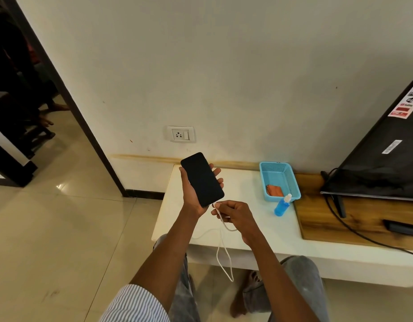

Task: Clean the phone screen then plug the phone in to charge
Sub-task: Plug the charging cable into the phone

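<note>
My left hand point(192, 194) grips a black phone point(202, 178), screen dark and facing up, above the white shelf point(259, 228). My right hand point(235, 214) pinches the end of a white charging cable point(224, 254) right at the phone's bottom edge; whether the plug is seated I cannot tell. The cable loops down over the shelf's front edge and hangs between my knees. On the wall behind the phone sits a white socket with a switch point(181, 134), with nothing plugged in it.
A blue basket point(291, 182) holding an orange cloth point(274, 190) stands on the shelf to the right, with a blue spray bottle point(282, 205) in front of it. Further right a black TV point(382, 163) rests on a wooden board point(328, 219) with black cables. A doorway opens at left.
</note>
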